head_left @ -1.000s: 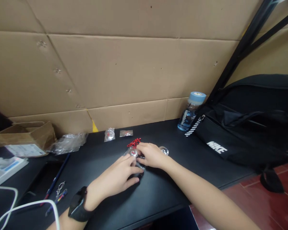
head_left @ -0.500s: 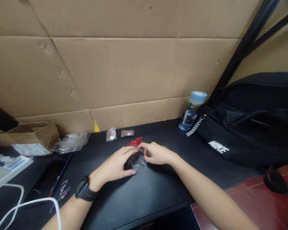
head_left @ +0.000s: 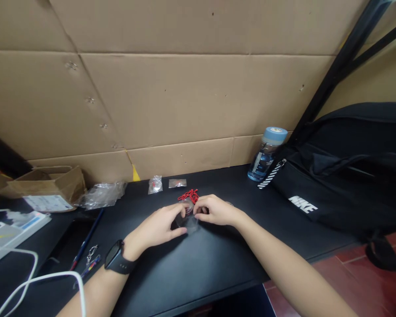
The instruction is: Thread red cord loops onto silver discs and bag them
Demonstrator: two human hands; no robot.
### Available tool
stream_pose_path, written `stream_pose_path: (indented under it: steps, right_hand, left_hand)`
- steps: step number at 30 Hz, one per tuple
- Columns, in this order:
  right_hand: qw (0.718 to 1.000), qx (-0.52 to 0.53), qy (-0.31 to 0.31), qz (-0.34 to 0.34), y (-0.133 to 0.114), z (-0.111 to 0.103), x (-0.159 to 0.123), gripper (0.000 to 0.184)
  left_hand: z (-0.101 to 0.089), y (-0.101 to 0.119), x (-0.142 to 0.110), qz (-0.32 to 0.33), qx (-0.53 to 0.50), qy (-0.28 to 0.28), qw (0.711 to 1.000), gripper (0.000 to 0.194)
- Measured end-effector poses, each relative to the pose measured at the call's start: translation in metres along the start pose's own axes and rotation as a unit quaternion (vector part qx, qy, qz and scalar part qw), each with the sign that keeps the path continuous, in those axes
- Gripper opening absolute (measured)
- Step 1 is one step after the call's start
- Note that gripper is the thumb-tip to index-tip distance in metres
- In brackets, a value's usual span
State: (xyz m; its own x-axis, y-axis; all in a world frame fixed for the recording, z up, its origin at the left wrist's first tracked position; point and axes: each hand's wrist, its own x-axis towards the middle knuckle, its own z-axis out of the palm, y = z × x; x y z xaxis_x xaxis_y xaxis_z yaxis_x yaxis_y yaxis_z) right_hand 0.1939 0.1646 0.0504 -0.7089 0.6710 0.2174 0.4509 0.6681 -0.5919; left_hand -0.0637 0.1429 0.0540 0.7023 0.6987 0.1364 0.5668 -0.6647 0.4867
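A small clear plastic bag (head_left: 190,225) lies on the black table (head_left: 224,259), between the two hands, with a round, shiny piece (head_left: 188,209) at its far end. The bag is too see-through for its long axis to be read surely, though it seems to run from the round piece back toward the person. Red cords (head_left: 189,195) lie in a loose heap just beyond the piece.

The left hand (head_left: 160,226) comes in from the left, fingertips at the round piece and thumb spread well away from them, near the bag's near left side. The right hand (head_left: 218,211) is on the other side, its fingers curled in and its thumb close to them at the bag's right edge; whether they pinch the film, I cannot tell. Both hands are about equally near, so neither has the shorter reach.

Farther back are two small packets (head_left: 155,184) (head_left: 177,183), side by side. To the left lie a pile of clear bags (head_left: 104,194) and an open cardboard box (head_left: 57,187); to the right, a blue-capped bottle (head_left: 262,158) stands beside a black backpack (head_left: 336,176)
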Motion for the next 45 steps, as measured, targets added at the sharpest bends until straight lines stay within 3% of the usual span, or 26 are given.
stream_pose_path:
  steps: [6, 20, 23, 26, 29, 37, 41, 45]
  right_hand:
    - [1.0, 0.004, -0.001, 0.007, -0.002, -0.003, -0.001, 0.01]
    - [0.999, -0.021, -0.033, 0.026, -0.004, 0.0, -0.001, 0.011]
    - [0.999, -0.039, 0.0, 0.025, -0.005, 0.001, -0.001, 0.005]
    - [0.998, -0.037, 0.046, 0.016, -0.008, 0.0, 0.0, 0.006]
    - [0.999, -0.01, 0.049, 0.003, -0.009, -0.005, -0.001, 0.01]
    - [0.996, 0.041, 0.037, 0.067, -0.011, -0.013, -0.004, 0.007]
    - [0.987, 0.093, 0.058, 0.118, -0.005, -0.003, -0.001, 0.003]
    - [0.965, 0.138, 0.076, 0.209, 0.009, 0.009, 0.003, 0.025]
  left_hand:
    - [0.002, -0.003, -0.001, 0.023, 0.003, -0.003, 1.0, 0.016]
    - [0.002, -0.001, -0.002, 0.014, 0.009, -0.017, 1.0, 0.022]
    - [0.0, 0.0, 0.0, 0.038, 0.003, 0.001, 0.999, 0.004]
    - [-0.004, -0.001, 0.002, 0.049, -0.004, 0.032, 0.998, 0.015]
    - [-0.01, -0.002, 0.001, 0.041, -0.014, 0.051, 0.998, 0.017]
    - [-0.016, -0.008, 0.001, -0.041, -0.11, 0.041, 0.992, 0.027]
    - [0.003, -0.014, 0.008, -0.088, -0.201, 0.07, 0.973, 0.027]
    - [0.024, -0.017, 0.014, -0.162, -0.219, 0.116, 0.955, 0.021]
